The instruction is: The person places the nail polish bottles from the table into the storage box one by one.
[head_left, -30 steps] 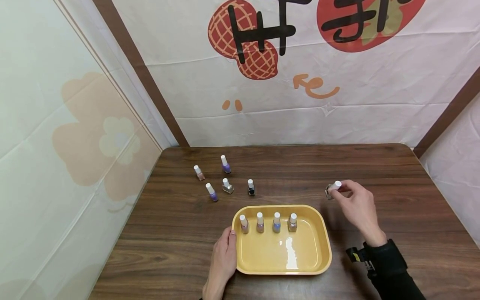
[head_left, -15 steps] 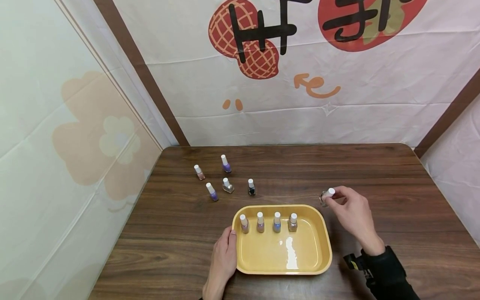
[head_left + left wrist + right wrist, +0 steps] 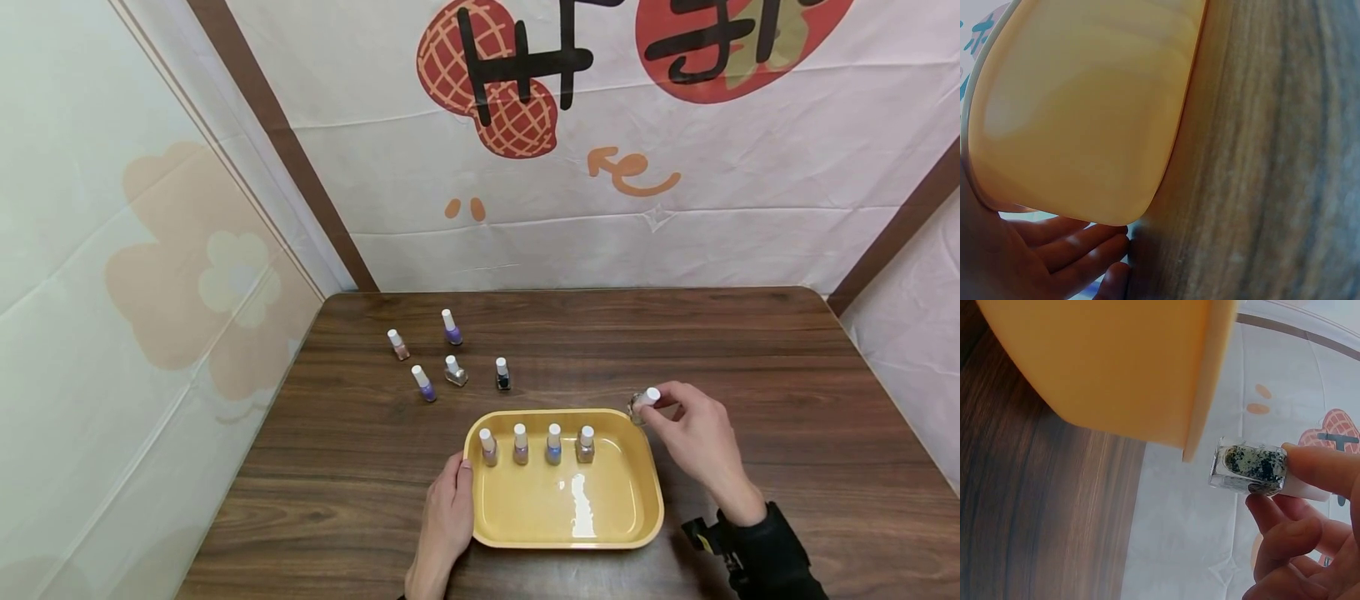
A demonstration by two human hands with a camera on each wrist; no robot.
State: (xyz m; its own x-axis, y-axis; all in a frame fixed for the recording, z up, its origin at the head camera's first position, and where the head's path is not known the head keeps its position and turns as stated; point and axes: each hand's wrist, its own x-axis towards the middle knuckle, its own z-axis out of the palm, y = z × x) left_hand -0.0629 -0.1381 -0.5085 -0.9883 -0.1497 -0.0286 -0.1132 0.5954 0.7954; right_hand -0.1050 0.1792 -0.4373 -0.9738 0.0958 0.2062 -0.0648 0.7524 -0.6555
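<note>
My right hand (image 3: 697, 433) pinches a nail polish bottle (image 3: 1254, 467) by its white cap, between thumb and fingers. Its clear glass body shows black and pale speckles. In the head view the bottle is tilted and overlaps the back right corner of a yellow tray (image 3: 555, 543). My left hand (image 3: 447, 510) holds the tray at its left rim; in the left wrist view its fingers (image 3: 1088, 247) lie against the outer wall, the thumb hidden. Inside the tray, a row of upright bottles runs along the back: two pinkish ones, a blue one (image 3: 553, 446) and a brownish one (image 3: 585, 446).
Several more bottles stand on the wooden table (image 3: 337, 467) behind the tray: a black one (image 3: 502, 375), a clear silvery one (image 3: 455, 372), a pink one (image 3: 398, 345) and two purple ones, one of them (image 3: 423, 384) nearest the tray. A printed cloth (image 3: 525, 242) hangs behind the table.
My right hand has carried the speckled bottle left and toward me, from the open table to the tray's back right corner. The left hand and the tray have stayed put.
</note>
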